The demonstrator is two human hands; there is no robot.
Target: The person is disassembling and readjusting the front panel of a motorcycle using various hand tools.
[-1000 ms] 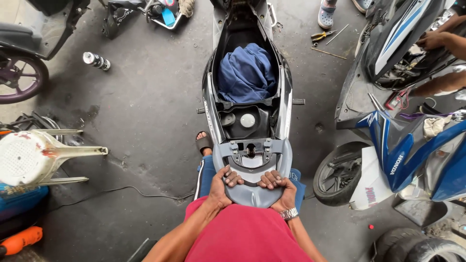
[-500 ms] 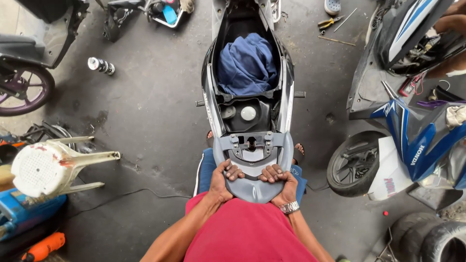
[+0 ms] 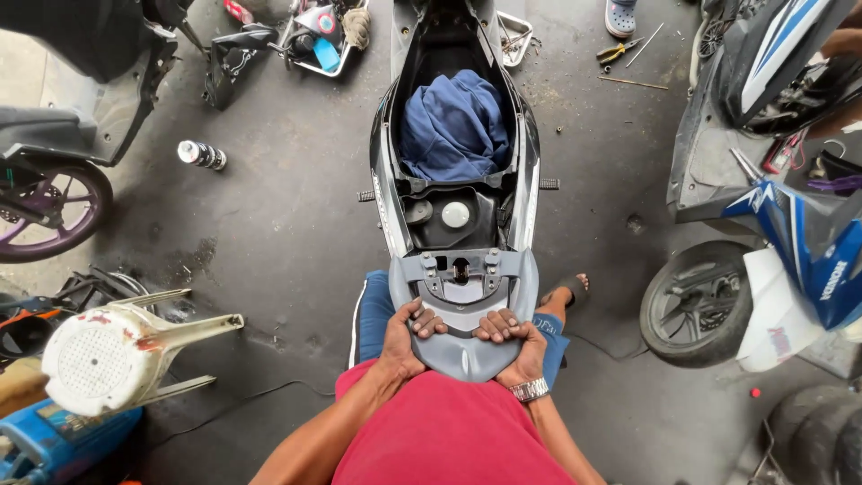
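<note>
Seen from above, standing at the tail of a scooter (image 3: 453, 171) with its seat off. Both hands grip a grey plastic tail cover (image 3: 462, 310) at the rear end of the bodywork: left hand (image 3: 406, 334) closed around its left rear edge, fingers curled over the top; right hand (image 3: 514, 346), wristwatch (image 3: 530, 390) on the wrist, closed likewise on the right rear edge, fingers hooked over the inner lip. The cover sits over the scooter's tail, its forward arms reaching toward the side panels on either side; whether it is fully seated or fastened I cannot tell. The mounting holes on its front crosspiece look empty, so by my reading the piece is positioned or being pressed home, with fixing and the seat left to do. The open underseat bay holds a bundled blue cloth (image 3: 453, 126), and a white fuel cap (image 3: 455, 214) shows behind it. On the concrete floor (image 3: 287, 207): a spray can (image 3: 201, 154) lying to the left, a white plastic stool (image 3: 117, 350) tipped on its side, pliers (image 3: 618, 50) near the top right. Other motorcycles stand at both sides, a blue-and-white one (image 3: 790, 260) close on the right
</note>
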